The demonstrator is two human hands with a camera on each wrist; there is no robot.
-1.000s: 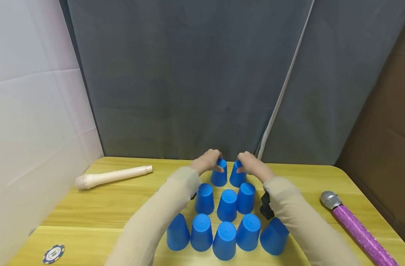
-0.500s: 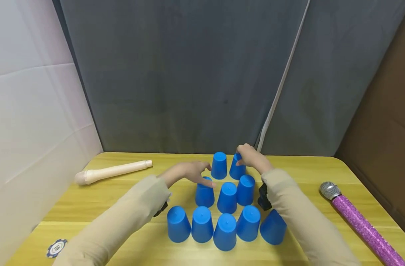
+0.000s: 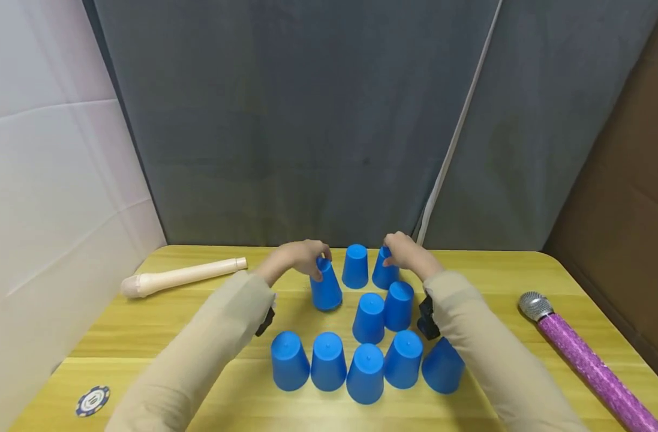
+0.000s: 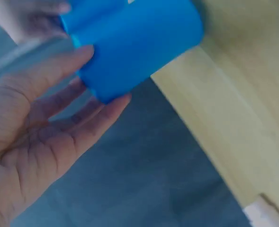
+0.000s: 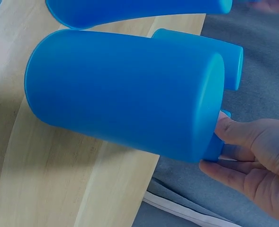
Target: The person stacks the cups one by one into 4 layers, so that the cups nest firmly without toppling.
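Cups [image 3: 366, 375] stand upside down on the table [image 3: 199, 336]: five in front, two behind, two at the back. The left hand [image 3: 299, 258] grips one tilted cup [image 3: 326, 287] by its top. The right hand [image 3: 406, 255] pinches a back cup [image 3: 384, 273]. No cup is stacked yet.

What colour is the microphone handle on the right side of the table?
The microphone handle is glittery purple-pink, best seen in the head view.

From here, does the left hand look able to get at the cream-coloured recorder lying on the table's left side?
Probably yes. Bare table lies between the left hand and the recorder, but that hand grips a blue cup and would likely have to set it down first.
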